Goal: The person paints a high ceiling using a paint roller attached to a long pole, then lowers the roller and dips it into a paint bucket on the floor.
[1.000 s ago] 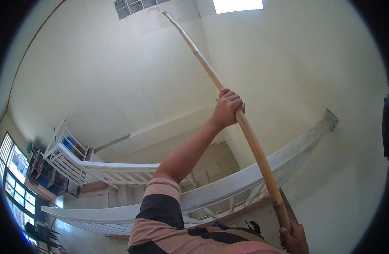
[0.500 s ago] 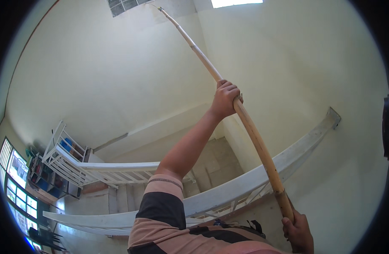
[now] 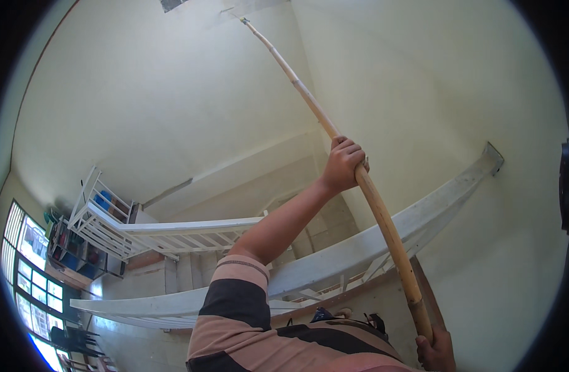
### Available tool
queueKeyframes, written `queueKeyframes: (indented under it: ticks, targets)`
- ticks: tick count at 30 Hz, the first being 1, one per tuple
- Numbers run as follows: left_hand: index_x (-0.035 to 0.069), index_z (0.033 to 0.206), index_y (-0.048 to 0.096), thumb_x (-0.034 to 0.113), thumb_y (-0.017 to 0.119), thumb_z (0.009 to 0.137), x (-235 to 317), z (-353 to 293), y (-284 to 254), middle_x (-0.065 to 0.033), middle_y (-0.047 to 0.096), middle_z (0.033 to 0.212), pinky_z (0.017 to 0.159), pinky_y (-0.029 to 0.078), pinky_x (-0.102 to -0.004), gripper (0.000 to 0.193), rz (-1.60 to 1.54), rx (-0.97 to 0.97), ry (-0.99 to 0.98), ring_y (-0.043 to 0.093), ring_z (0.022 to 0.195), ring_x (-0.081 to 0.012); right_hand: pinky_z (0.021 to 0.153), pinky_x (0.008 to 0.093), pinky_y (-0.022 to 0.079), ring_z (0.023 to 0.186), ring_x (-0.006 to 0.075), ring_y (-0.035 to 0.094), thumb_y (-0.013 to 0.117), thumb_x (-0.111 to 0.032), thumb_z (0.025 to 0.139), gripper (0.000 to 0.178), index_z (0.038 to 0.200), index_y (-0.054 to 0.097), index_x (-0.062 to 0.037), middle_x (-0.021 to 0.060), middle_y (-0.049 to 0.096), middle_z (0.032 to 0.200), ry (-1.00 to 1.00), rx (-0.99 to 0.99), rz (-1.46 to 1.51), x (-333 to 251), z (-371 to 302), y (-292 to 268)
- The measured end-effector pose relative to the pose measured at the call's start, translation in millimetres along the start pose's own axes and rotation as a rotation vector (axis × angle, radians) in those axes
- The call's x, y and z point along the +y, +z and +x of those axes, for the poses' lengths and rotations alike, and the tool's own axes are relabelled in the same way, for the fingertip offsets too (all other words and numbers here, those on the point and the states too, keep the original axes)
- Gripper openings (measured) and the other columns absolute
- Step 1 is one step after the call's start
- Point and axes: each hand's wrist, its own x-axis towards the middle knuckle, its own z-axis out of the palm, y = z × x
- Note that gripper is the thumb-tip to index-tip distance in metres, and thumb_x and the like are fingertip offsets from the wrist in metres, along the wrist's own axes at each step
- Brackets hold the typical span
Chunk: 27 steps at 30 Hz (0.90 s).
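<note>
A long bamboo pole (image 3: 383, 214) slants up and away from me toward the far wall. Partway along it, my left hand (image 3: 345, 163) is wrapped round the shaft, with that arm stretched out over the white railing. My right hand (image 3: 437, 352) grips the pole's lower end, close to my body at the bottom right. At the far tip of the pole is a small fitting (image 3: 244, 21) with a thin strand sticking out, near the upper wall. What this fitting is, I cannot make out.
A white stair railing (image 3: 334, 263) curves across in front of me to the right wall. Beyond it a second white railing (image 3: 173, 227) runs along the stairs. Shelves (image 3: 80, 251) with assorted items and barred windows (image 3: 33, 279) are at the left, below which stand dark chairs (image 3: 74, 340).
The pole and both hands sit lower and slightly to the right in the picture. The view has shifted, so the upper windows have mostly left it. Both hands keep their grip.
</note>
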Motion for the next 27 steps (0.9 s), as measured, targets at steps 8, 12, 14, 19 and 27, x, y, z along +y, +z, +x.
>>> queueKeyframes:
  ticks: [8,12,14,19,27]
  targets:
    - [0.007,0.059,0.048,0.007,0.067,0.063,12,-10,2,-0.0067,0.053,0.061,0.076,0.039,-0.0364,0.019,0.018,-0.018,-0.019,0.053,0.062,-0.024,0.05,0.031,0.034,0.06,0.0141,0.037,0.053,-0.04,0.094,0.034,0.088,0.048,-0.0067,0.0006,0.04,0.068,0.035,-0.032,0.015,6,-13,-7]
    - [0.008,0.06,0.05,0.01,0.068,0.061,15,-13,-1,-0.0063,0.054,0.063,0.078,0.039,-0.0367,0.018,0.011,-0.073,-0.032,0.054,0.066,-0.0234,0.061,0.0331,0.043,0.071,0.0181,0.05,0.053,-0.042,0.094,0.045,0.109,0.054,-0.0002,0.008,0.054,0.082,0.038,-0.071,-0.093,19,-10,-3]
    - [0.008,0.059,0.048,0.008,0.068,0.062,17,-14,-1,-0.0056,0.053,0.062,0.076,0.038,-0.0359,0.02,-0.008,-0.054,-0.013,0.054,0.063,-0.023,0.066,0.0343,0.046,0.077,0.0205,0.055,0.053,-0.043,0.094,0.051,0.118,0.054,0.0021,0.012,0.059,0.089,-0.031,-0.037,-0.095,25,-10,-2]
    - [0.008,0.058,0.049,0.009,0.068,0.06,24,-17,1,-0.0057,0.054,0.062,0.076,0.038,-0.0353,0.02,-0.005,-0.087,-0.031,0.054,0.064,-0.0227,0.074,0.0376,0.048,0.09,0.0265,0.059,0.049,-0.049,0.093,0.06,0.127,0.05,0.0009,0.0194,0.061,0.103,0.081,-0.155,-0.079,28,-13,-8]
    - [0.007,0.061,0.05,0.008,0.067,0.062,27,-20,-5,-0.0071,0.054,0.064,0.077,0.039,-0.0366,0.017,0.012,-0.092,-0.013,0.054,0.064,-0.0236,0.077,0.0394,0.047,0.095,0.0298,0.06,0.048,-0.056,0.091,0.07,0.132,0.046,0.0001,0.0205,0.061,0.106,0.2,-0.177,-0.151,10,-23,-10]
